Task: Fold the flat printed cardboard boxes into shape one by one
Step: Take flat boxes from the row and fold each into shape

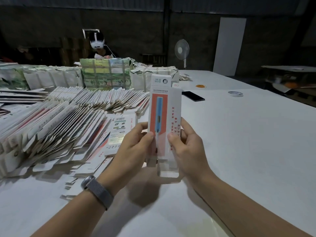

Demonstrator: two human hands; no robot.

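**Inspector:** You hold one printed cardboard box [164,117] upright above the white table [239,134], at centre view. Its long axis runs 12 to 6 o'clock, with the tab end at 12 and the open flaps at 6.

**Operator:** And my grip?

**Inspector:** Your left hand [136,144] grips the left edge, thumb on the printed face, fingers curled behind. Your right hand [186,146] grips the right edge the same way. Both thumbs sit on the lower half, level with each other, so the box lies directly between your two hands. Neither is nearer.

**Operator:** What does the next move turn on?

**Inspector:** In my judgement, the bottom flaps. They hang at 6 o'clock, just below your thumbs and just inside your palms. The box looks partly opened into a sleeve. Closing that lower end would call for your fingers to shift down toward 6.

**Operator:** The rest of the stock?

**Inspector:** The fanned pile of flat boxes [59,124] lies at 9 o'clock from your left hand, well apart from the right. A black phone [193,96] and a tape roll [235,94] lie toward 1 o'clock.
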